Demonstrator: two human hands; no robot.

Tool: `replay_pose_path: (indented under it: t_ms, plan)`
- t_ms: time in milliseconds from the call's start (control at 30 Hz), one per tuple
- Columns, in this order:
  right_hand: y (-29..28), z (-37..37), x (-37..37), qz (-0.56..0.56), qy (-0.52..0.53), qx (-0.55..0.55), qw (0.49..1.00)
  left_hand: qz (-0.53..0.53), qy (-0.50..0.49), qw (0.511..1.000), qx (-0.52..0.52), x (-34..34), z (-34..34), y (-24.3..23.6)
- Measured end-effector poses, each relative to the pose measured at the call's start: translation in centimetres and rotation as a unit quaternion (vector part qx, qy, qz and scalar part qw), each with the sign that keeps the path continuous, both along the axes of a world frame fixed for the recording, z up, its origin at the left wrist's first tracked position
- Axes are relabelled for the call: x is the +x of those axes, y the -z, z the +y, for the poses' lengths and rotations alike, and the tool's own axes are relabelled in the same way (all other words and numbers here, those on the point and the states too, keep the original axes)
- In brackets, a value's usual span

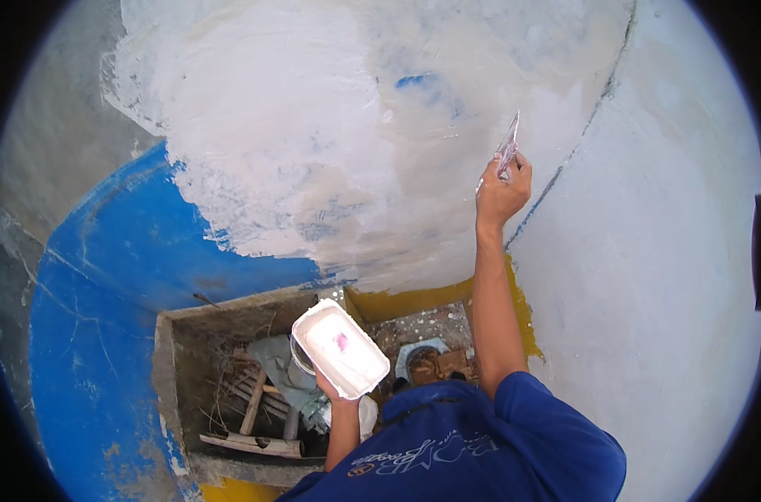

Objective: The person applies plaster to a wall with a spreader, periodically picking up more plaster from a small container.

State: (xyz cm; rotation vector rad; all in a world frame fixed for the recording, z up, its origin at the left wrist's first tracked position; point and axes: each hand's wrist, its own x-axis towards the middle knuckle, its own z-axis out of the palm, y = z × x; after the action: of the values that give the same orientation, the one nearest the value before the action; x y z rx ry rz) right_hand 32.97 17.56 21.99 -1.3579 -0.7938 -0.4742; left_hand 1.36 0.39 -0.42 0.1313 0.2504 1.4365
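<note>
My right hand (503,199) is raised in front of the wall, its fingers closed around a putty knife (508,149) smeared with white. The blade tilts up close to the wall; I cannot tell whether it touches. Lower down, my left hand (334,390) grips a whitish rectangular tub (369,381) from beneath, most of its fingers hidden. Inside the tub is white paste (326,330) with a small pink spot. White filler (272,109) coats much of the wall, with beige, damp-looking patches and a bit of blue showing through.
Blue paint (121,251) covers the wall at left. A dark crack (558,174) marks the corner with the pale right wall (640,276). Below stands a concrete trough (167,368) with sticks, cloth and a split bamboo piece (255,445). Yellow paint (414,299) edges the wall base.
</note>
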Motion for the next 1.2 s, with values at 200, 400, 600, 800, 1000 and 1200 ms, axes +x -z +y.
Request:
replay_pose_path:
  t_ms: [200, 400, 600, 800, 1000, 1200]
  plan:
    - [0.2, 1.6, -10.3, -0.110, -0.115, -0.039, 0.986, -0.015, 0.007, 1.000, 0.015, 0.0, 0.0, 0.0]
    - [-1.2, 0.0, -10.9, -0.068, -0.210, 0.033, 0.975, -0.017, -0.010, 1.000, 0.000, 0.0, 0.0, -2.0]
    - [1.0, 2.6, -2.1, -0.192, 0.060, -0.051, 0.978, 0.005, 0.010, 1.000, 0.028, 0.3, -0.2, -1.7]
    - [3.3, 0.2, -10.3, -0.218, -0.183, -0.069, 0.956, -0.008, 0.022, 0.999, -0.036, -0.3, 0.6, 1.1]
    - [0.2, -0.8, 1.2, -0.061, -0.003, 0.028, 0.998, -0.006, 0.017, 0.999, -0.034, -0.1, 0.9, 0.8]
    - [-2.0, 2.1, -5.2, -0.136, -0.028, -0.014, 0.990, 0.010, 0.015, 0.999, -0.029, 0.3, 0.6, -0.3]
